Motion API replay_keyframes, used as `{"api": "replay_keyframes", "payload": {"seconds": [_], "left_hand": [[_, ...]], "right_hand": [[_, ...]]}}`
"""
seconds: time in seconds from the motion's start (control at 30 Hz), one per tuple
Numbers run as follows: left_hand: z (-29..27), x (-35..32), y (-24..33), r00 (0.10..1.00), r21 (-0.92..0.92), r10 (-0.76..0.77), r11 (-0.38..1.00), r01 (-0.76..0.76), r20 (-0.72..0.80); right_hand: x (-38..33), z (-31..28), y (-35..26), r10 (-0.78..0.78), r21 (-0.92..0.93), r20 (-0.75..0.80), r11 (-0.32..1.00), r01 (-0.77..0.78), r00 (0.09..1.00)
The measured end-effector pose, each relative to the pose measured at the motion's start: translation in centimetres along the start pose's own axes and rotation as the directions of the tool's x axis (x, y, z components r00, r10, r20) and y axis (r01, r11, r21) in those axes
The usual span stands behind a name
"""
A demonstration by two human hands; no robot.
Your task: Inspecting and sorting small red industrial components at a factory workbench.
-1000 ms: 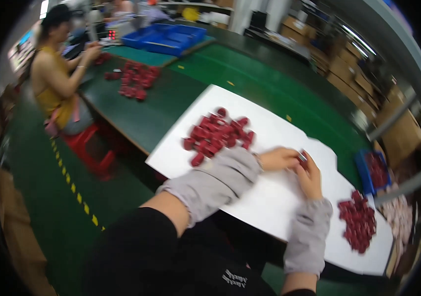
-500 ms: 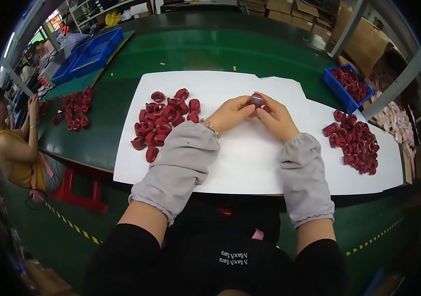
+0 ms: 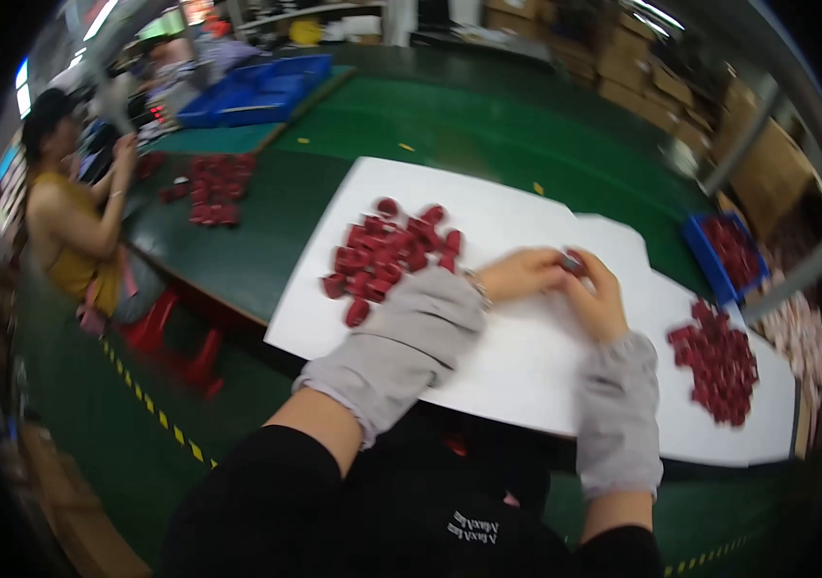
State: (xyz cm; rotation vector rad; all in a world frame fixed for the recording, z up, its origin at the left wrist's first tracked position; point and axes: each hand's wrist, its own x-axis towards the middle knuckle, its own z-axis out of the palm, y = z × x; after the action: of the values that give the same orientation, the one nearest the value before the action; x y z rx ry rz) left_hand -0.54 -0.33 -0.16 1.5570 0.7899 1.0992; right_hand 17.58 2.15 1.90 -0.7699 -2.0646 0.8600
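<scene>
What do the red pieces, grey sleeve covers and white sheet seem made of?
Red pieces: possibly plastic; dark, evenly coloured, but blur leaves material and finish open. Grey sleeve covers: apparently matte fabric, by their soft folds. White sheet: likely smooth paper or card, lying thin and flat.

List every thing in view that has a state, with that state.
Small piece, held, blurred
Left hand, closed on the small piece
Right hand, closed on the small piece
White sheeting, spread flat
Left red pile, loose on the white sheeting
Right red pile, loose on the white sheeting
Blue bin, open-topped, holding red pieces
Red stool, upright
</scene>
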Motion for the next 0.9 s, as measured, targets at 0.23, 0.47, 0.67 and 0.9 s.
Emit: {"api": "replay_keyframes", "payload": {"seconds": [0.23, 0.47, 0.67, 0.9], "left_hand": [[0.7, -0.1, 0.7, 0.999, 0.026, 0.049, 0.998, -0.049, 0.002], [0.2, 0.0, 0.6, 0.998, 0.062, 0.057, 0.996, -0.057, 0.0], [0.2, -0.4, 0.6, 0.997, 0.059, 0.082, 0.995, -0.081, -0.014], [0.5, -0.5, 0.5, 0.997, -0.016, 0.077, 0.997, -0.077, 0.013]], "right_hand": [[-1.0, -0.4, 0.8, 0.093, 0.149, 0.006, 0.984, -0.093, 0.996], [-0.1, -0.4, -0.1, 0.04, 0.037, 0.068, 0.998, -0.043, 0.997], [-0.1, -0.2, -0.3, 0.051, -0.034, 0.077, 0.998, -0.048, 0.996], [-0.4, -0.3, -0.1, 0.031, -0.045, 0.065, 0.999, -0.028, 0.997]]}}
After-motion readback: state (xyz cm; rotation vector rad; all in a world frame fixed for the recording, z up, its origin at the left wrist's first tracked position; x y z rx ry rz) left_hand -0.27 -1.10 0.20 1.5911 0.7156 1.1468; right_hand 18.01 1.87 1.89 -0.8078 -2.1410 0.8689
